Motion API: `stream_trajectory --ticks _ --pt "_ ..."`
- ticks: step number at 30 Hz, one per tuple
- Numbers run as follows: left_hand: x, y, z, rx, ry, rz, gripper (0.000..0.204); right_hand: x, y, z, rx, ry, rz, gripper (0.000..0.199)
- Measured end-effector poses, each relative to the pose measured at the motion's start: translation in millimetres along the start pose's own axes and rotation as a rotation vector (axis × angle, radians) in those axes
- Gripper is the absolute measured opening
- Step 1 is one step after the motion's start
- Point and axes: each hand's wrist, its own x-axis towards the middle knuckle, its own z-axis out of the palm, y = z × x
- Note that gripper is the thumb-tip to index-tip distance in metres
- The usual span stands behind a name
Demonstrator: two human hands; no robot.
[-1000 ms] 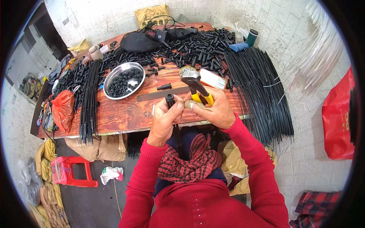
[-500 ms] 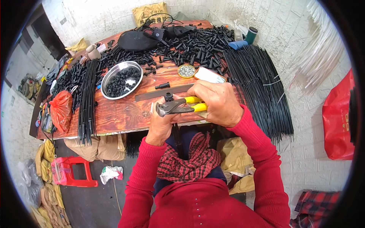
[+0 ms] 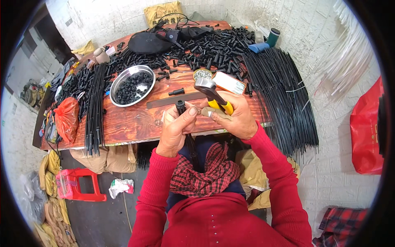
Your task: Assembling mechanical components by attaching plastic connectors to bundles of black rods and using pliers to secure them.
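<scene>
My left hand point(image 3: 174, 131) is closed round a black rod with a ribbed plastic fitting point(image 3: 180, 106) on its upper end. Below the hand the rod runs down toward my lap. My right hand point(image 3: 242, 119) grips end-cutting pincers point(image 3: 214, 95) with yellow and black handles, their metal head pointing up and away. A tan wrap covers fingers of that hand. Its fingertips come up beside my left thumb, right of the fitting; whether something small is pinched there I cannot make out. Beyond my hands lie a loose black fitting point(image 3: 176, 92) and a flat metal bar point(image 3: 175, 100).
A steel bowl point(image 3: 115, 98) of black rings stands left on the wooden table point(image 3: 127, 123). Ahead are a round tin point(image 3: 202, 74) of small metal pieces, a phone point(image 3: 229, 83) and heaped fittings point(image 3: 222, 51). Black rod bundles point(image 3: 279, 94) lie right and left. A red stool point(image 3: 82, 185) stands lower left.
My right hand has taken the pincers off the fitting and turned their head upward. Its fingertips have come to my left thumb. My left hand keeps the rod in nearly the same place.
</scene>
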Motion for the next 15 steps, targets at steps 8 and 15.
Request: stream_trajectory --ticks 8,15 --pt "-1.8 -2.8 2.0 0.067 0.045 0.062 0.015 4.1 -5.7 4.8 -0.245 0.070 -0.253 0.024" --pt "-2.4 -10.2 9.4 0.115 0.069 0.147 0.021 0.9 -2.9 12.0 -0.032 0.097 0.065 0.017"
